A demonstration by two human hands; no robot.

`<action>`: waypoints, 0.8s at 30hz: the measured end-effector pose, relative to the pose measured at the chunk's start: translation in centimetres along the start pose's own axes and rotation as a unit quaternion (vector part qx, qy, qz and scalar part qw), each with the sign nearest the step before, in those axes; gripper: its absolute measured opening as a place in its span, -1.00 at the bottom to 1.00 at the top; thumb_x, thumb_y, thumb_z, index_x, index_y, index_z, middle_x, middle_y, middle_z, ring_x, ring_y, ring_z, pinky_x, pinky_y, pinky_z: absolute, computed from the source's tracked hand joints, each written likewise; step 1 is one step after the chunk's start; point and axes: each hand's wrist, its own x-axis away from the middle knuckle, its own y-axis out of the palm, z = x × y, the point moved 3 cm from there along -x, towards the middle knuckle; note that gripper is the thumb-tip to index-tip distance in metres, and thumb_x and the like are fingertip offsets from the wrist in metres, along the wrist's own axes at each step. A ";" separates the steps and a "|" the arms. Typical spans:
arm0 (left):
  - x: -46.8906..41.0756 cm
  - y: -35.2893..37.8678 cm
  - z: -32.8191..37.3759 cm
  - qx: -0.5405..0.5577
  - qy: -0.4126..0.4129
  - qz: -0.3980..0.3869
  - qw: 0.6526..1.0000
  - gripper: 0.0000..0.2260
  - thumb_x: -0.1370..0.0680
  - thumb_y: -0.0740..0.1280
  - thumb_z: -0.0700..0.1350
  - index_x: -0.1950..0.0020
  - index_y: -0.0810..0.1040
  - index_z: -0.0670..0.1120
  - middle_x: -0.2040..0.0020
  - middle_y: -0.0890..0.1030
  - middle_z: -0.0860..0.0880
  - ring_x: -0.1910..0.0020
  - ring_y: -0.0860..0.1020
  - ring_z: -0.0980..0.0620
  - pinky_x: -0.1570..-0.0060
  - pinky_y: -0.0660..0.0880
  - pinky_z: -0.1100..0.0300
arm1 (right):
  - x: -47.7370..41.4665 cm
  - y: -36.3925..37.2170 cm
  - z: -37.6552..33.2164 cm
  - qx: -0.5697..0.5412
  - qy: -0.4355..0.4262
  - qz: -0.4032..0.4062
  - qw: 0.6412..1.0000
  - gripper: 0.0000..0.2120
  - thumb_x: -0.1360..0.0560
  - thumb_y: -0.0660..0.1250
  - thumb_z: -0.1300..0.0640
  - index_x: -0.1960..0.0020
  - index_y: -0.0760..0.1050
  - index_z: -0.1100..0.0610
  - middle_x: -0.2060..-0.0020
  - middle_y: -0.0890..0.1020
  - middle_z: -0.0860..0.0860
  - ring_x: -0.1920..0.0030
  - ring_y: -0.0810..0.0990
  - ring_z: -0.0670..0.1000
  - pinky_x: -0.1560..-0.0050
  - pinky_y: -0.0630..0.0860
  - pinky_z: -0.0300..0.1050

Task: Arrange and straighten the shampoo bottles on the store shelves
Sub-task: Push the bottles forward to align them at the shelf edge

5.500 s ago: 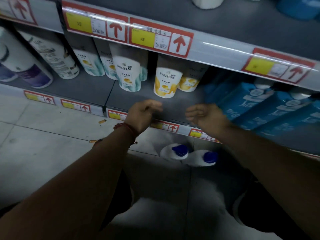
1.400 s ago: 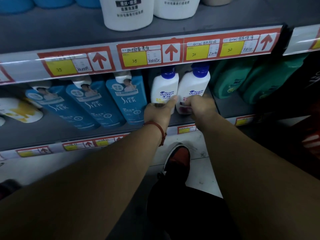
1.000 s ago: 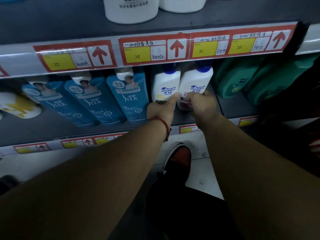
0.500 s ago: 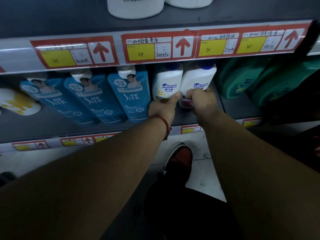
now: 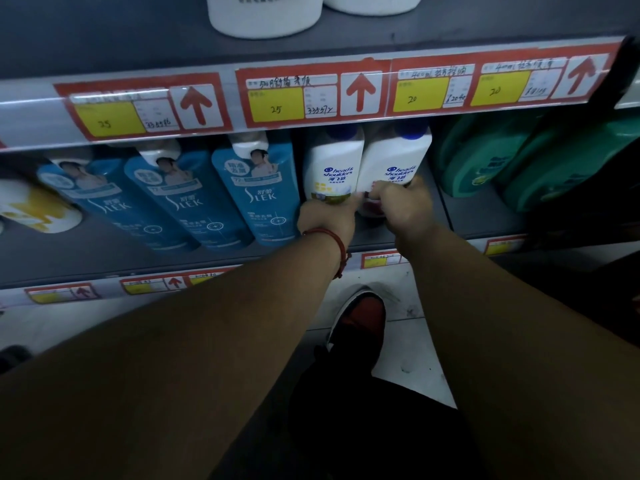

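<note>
Low on the shelf (image 5: 481, 218), gripping the foot of the left white bottle (image 5: 334, 161) with the left hand (image 5: 327, 220), and curling the right hand (image 5: 401, 206) round the lower front of the right white bottle (image 5: 398, 155). Both upright, touching, labels forward: probably almost squared. Left to check: blue bottles (image 5: 256, 188) alongside, seemingly slanted, and green bottles (image 5: 485, 157) beyond, too dim to judge.

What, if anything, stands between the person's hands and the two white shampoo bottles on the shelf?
Nothing visible does. The left hand holds the left white bottle at its base, and the right hand grips the right white bottle low down. A blue bottle and a green bottle only flank them.
</note>
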 end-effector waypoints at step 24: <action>11.6 -16.2 10.6 -0.499 0.305 -0.203 0.785 -0.33 -0.45 0.51 0.10 -0.47 0.36 -0.09 -0.38 0.50 -0.13 -0.31 0.51 -0.13 -0.28 0.50 -0.01 | 19.8 -1.7 -10.0 0.582 -0.202 -0.103 0.781 -0.31 -0.50 0.44 0.09 -0.55 0.23 0.12 -0.45 0.41 0.12 -0.39 0.42 0.13 -0.29 0.40 -0.08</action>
